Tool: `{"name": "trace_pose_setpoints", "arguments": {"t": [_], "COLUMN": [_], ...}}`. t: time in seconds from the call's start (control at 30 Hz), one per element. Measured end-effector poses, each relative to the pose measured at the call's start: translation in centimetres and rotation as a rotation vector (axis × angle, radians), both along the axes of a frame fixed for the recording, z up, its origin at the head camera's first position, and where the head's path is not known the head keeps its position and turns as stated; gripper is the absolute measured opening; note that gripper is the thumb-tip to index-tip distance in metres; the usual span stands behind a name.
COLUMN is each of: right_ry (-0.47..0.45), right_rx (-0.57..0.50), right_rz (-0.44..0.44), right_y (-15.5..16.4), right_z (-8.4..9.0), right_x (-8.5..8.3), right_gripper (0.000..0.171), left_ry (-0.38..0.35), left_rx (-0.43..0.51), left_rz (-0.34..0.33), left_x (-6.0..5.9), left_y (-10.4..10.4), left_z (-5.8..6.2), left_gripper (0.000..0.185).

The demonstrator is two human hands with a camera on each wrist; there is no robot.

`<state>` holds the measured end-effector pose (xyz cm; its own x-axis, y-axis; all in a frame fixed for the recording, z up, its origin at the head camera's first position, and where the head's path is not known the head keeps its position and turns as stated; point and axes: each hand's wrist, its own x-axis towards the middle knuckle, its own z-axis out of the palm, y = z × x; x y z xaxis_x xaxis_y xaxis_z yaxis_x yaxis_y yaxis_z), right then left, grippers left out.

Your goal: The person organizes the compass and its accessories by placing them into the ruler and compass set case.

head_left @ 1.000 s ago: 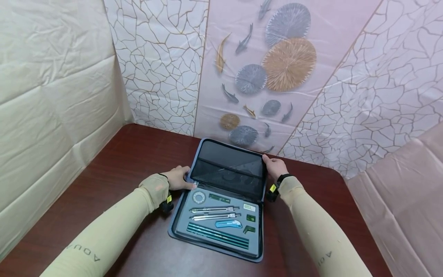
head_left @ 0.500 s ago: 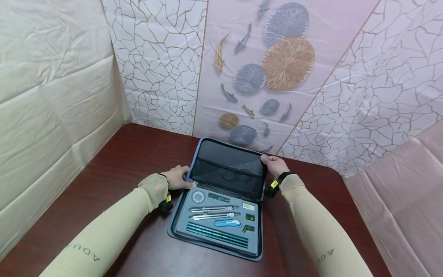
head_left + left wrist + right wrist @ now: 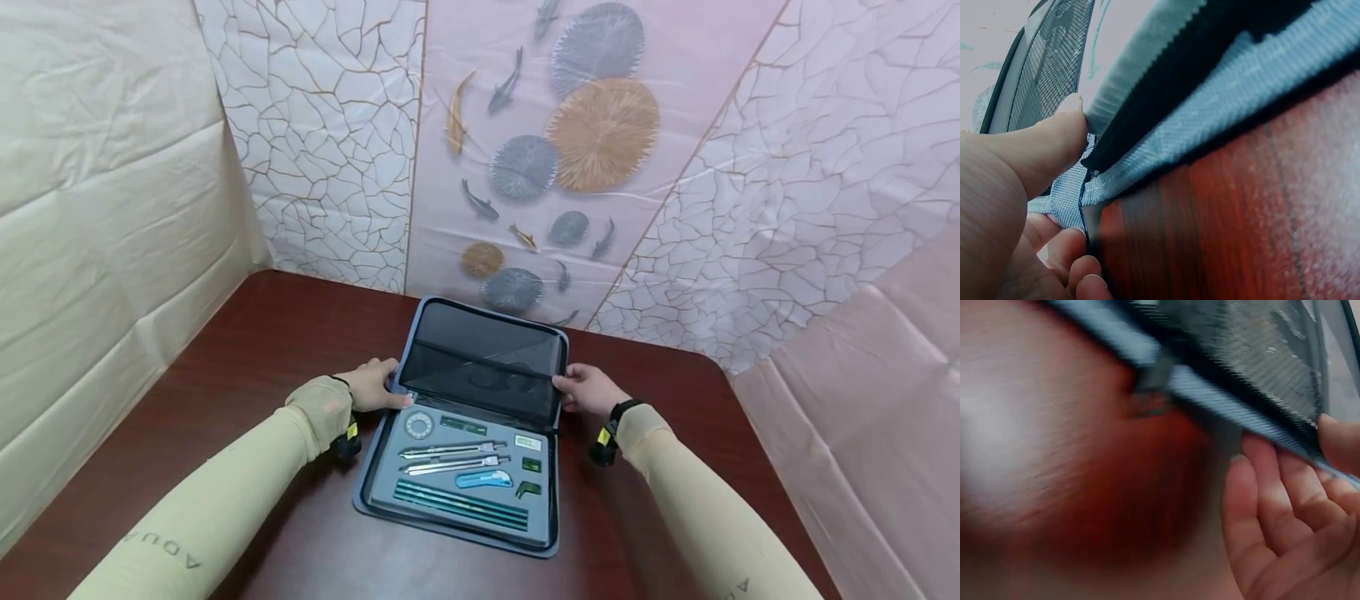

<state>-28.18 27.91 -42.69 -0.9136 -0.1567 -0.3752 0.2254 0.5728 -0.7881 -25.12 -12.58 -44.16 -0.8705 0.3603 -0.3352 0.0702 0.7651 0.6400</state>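
An open blue-grey zip case [image 3: 358, 500] lies on the table, its lid with a dark mesh pocket [image 3: 480, 354] folded back. Its grey tray [image 3: 501, 431] holds two compasses [image 3: 450, 465], a blue utility knife [image 3: 483, 478], several dark green pencils [image 3: 460, 505], a white eraser [image 3: 527, 442] and a round ring-shaped piece [image 3: 419, 425]. My left hand [image 3: 372, 386] pinches the case's left edge at the fabric hinge [image 3: 1069, 197], thumb on top. With the thumb above and fingers beneath, my right hand [image 3: 588, 389] holds the lid's right edge.
The dark red-brown table [image 3: 300, 333] extends around the case. Behind it stands a patterned cloth wall [image 3: 330, 167], close to the lid's far edge. Plain cloth [image 3: 112, 208] hangs at the left. A zip pull [image 3: 1154, 394] dangles at the case's edge in the right wrist view.
My right hand has slid from the lid's far right corner down along its right edge, nearer the hinge. My left hand keeps its place on the case. The head view has shifted slightly.
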Motion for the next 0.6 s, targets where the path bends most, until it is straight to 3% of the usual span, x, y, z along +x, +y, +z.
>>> {"name": "trace_pose_setpoints", "arguments": {"t": [0.23, 0.4, 0.6], "right_ry": [-0.007, 0.033, 0.08], "right_rx": [0.071, 0.074, 0.07], "right_rz": [0.135, 0.08, 0.042], "right_y": [0.5, -0.3, -0.7], "right_z": [-0.4, -0.5, -0.5], "right_x": [2.7, 2.9, 2.1], "right_gripper": [0.025, 0.023, 0.02], "left_ry": [0.001, 0.0, -0.084], "left_rx": [-0.02, -0.037, 0.105], "left_rz": [0.01, -0.04, 0.039], "left_x": [-0.3, -0.6, -0.1], "left_y": [0.2, 0.2, 0.8], "left_z": [-0.3, -0.2, 1.0], "left_gripper": [0.057, 0.06, 0.056]}}
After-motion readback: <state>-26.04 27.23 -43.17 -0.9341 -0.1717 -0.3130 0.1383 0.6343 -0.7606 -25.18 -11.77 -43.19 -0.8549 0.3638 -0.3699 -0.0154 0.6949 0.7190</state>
